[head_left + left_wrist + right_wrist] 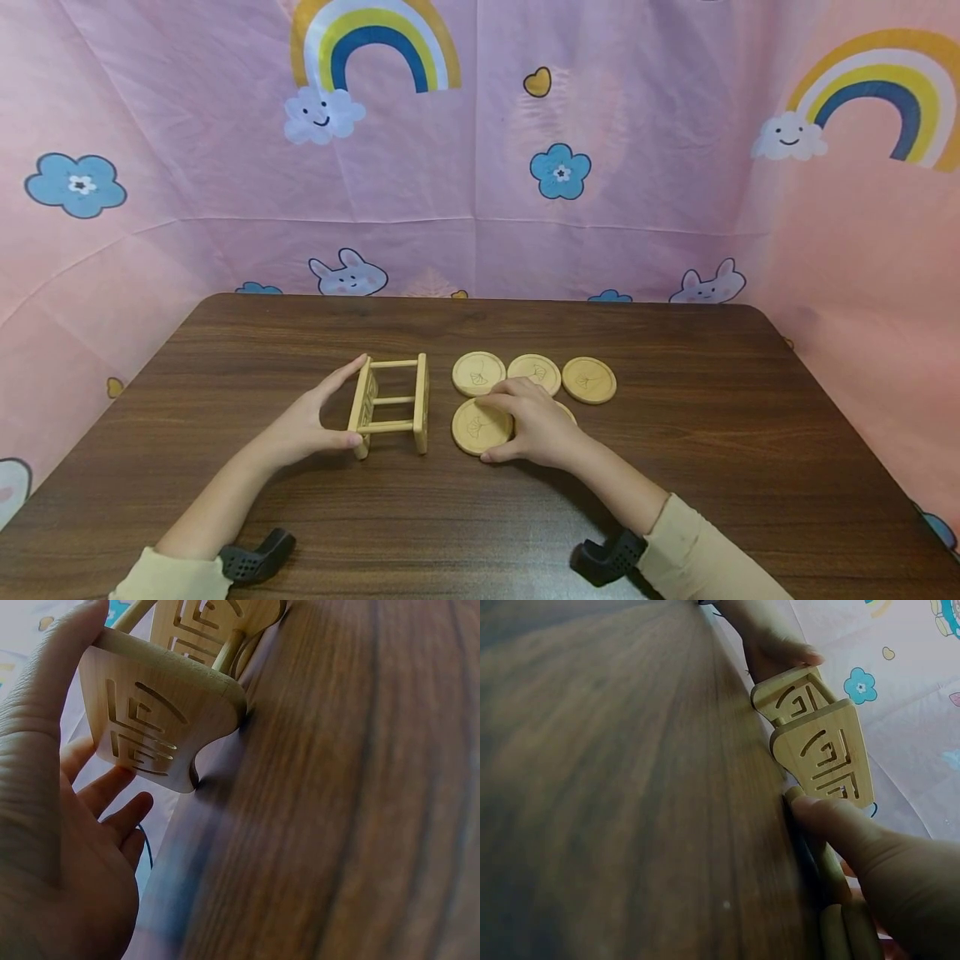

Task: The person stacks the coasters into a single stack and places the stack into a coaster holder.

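Observation:
A small wooden rack with cut-out side panels and round rods stands left of the table's middle. My left hand holds its left side panel between thumb and fingers; the left wrist view shows the thumb on the panel. Right of the rack, my right hand grips the near-left round wooden disc at its edges, thumb near and fingers far. In the right wrist view the thumb lies at a disc's edge, beside the rack. Another disc is mostly hidden under the right hand.
Behind the right hand, three more discs lie in a row: left, middle and right. All are on the brown wooden table. A patterned pink cloth hangs behind the table and along its sides.

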Demonstrator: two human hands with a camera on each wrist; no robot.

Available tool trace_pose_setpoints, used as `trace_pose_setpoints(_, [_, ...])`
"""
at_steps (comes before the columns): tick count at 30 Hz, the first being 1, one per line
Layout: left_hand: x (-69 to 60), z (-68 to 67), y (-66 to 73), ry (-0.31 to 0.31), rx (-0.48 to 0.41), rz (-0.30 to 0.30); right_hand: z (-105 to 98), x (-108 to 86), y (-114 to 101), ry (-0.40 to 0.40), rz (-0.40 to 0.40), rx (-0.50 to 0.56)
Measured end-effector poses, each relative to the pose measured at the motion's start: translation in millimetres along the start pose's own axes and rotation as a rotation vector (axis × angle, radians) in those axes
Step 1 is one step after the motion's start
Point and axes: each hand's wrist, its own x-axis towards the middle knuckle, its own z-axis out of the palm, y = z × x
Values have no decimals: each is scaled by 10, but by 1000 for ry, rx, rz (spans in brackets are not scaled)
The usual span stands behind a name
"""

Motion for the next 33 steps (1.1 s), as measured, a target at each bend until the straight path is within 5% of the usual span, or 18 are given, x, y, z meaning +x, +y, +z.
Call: trace_pose_setpoints(33, [-1,0,7,1,-5,1,-174,-176,73,227,-45,114])
